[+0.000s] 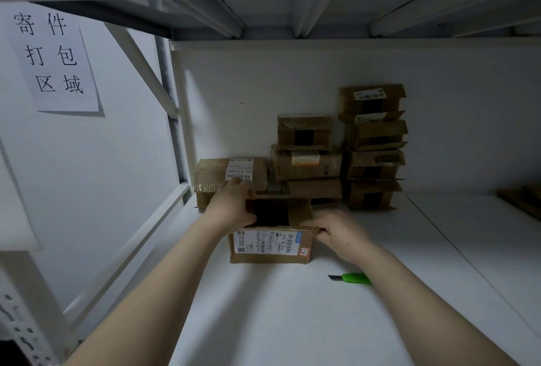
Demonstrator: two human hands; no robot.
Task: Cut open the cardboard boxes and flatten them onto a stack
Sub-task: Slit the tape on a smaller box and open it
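Gripping the open box (270, 248), the left hand (231, 206) and right hand (336, 231) curl round its top edges. Inside is dark; contents unclear.

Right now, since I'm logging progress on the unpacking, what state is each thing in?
front box, upright, top flaps open, not flattened.
left hand, grips the front box's left flap.
right hand, grips the near flap's right end.
green knife, lying loose on the shelf, unheld.
labelled box, closed, taped.
back stacks, boxes piled, none flattened.
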